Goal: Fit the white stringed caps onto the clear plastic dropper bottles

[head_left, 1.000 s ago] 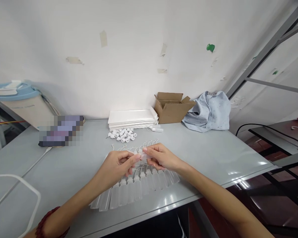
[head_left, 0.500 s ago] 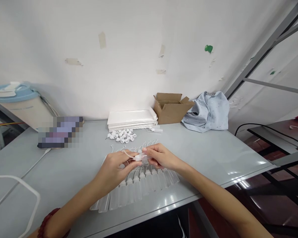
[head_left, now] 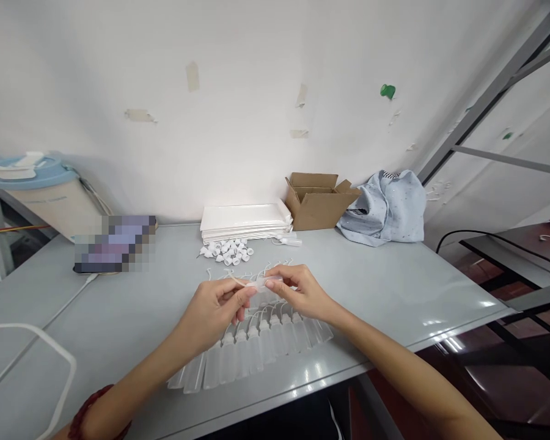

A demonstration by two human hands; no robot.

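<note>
Readable wording: none. Set in one short, faint line across the upper wall of the cream lidded tumbler (head_left: 68, 211), below the light-blue lid (head_left: 50, 177): small lettering (head_left: 49, 200), too blurred to decipher as words or brand. Masked by coarse pixel blocks on the smartphone (head_left: 126, 241): a screen in violet and purple tones, illegible as to any characters or digits. At the left side of the light-blue patterned cloth (head_left: 396, 211), among the folds: a small dark patch (head_left: 360, 211), too indistinct to tell as print or pattern.
</note>
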